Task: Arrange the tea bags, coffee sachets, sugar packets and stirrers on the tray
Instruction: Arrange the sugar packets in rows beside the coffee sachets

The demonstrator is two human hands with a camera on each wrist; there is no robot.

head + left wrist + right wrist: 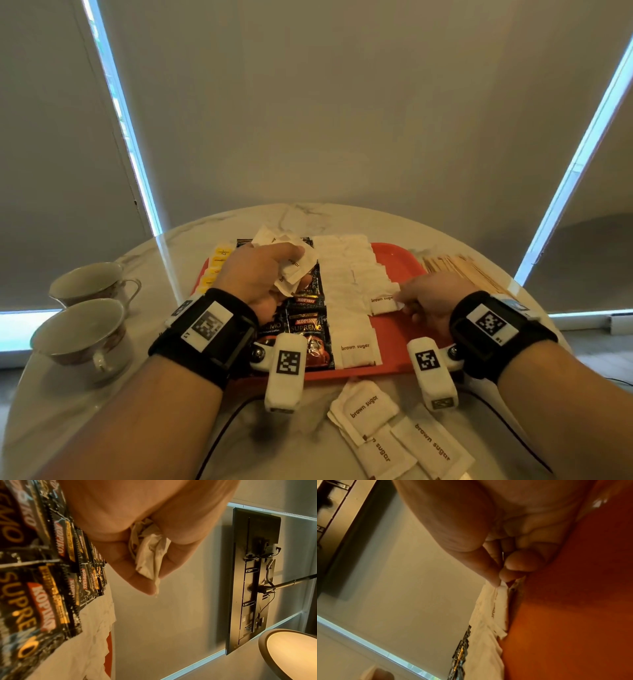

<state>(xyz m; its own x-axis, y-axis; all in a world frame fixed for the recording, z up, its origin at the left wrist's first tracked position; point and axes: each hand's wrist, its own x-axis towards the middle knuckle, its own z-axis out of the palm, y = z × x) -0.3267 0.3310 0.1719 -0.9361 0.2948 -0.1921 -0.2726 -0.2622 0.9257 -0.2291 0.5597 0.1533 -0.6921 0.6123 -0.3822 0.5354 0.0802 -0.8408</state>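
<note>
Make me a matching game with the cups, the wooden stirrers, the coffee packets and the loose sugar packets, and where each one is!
Things:
1. teacups
2. wooden stirrers
3. coffee sachets
4. loose brown sugar packets

Places:
A. on the red tray, beside the white packets
B. on the table, left of the tray
C. on the table, in front of the tray
D. at the tray's right edge

Pairs: 1-B, 2-D, 3-A, 4-C

I count: two teacups [85, 284], one red tray [394, 263], three loose brown sugar packets [363, 406] off tray. Stirrers [462, 270], coffee sachets [308, 329]: too many, overlapping, can't count.
</note>
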